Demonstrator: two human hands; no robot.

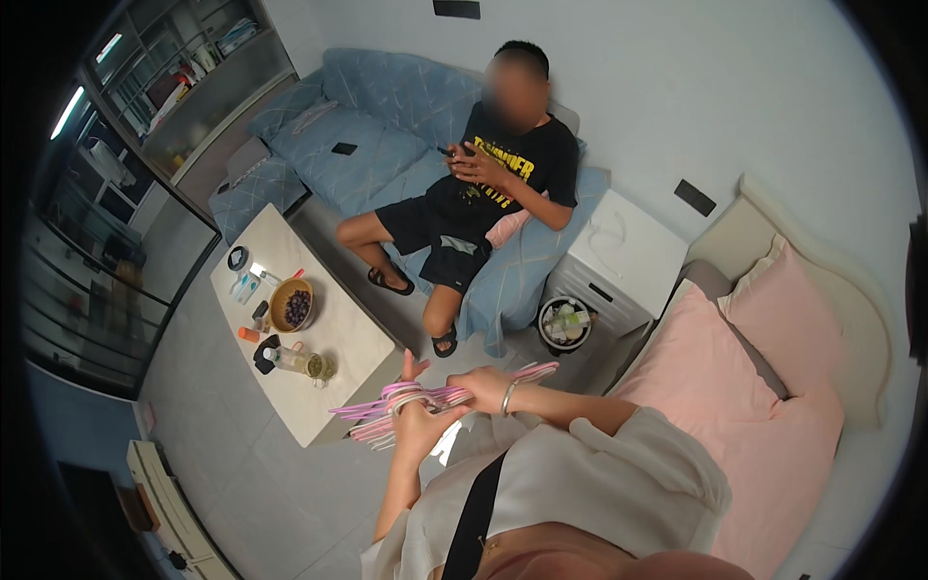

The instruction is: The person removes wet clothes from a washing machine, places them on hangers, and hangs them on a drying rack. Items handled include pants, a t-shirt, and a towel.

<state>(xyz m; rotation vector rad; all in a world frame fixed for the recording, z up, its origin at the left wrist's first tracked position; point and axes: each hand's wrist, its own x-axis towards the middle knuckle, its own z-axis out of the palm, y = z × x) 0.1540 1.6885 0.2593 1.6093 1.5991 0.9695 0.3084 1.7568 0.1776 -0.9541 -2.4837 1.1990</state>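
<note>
In front of my body I hold a bundle of thin clothes hangers (370, 418) in pink, purple and white. My left hand (423, 427) is closed around the bundle near its middle, where curved pieces gather. My right hand (480, 389), with a silver bangle at the wrist, grips the same bundle farther right. Hanger ends stick out beyond both hands. How many hangers there are is hard to tell, as they overlap and the fingers partly cover them.
Just beyond my hands stands a pale coffee table (362, 364) with a bowl of grapes (292, 306), bottles and a glass jar. A person (507, 179) sits on the blue sofa (372, 106). To the right are a white cabinet (623, 246), a trash bin (565, 324) and a pink bed (696, 377).
</note>
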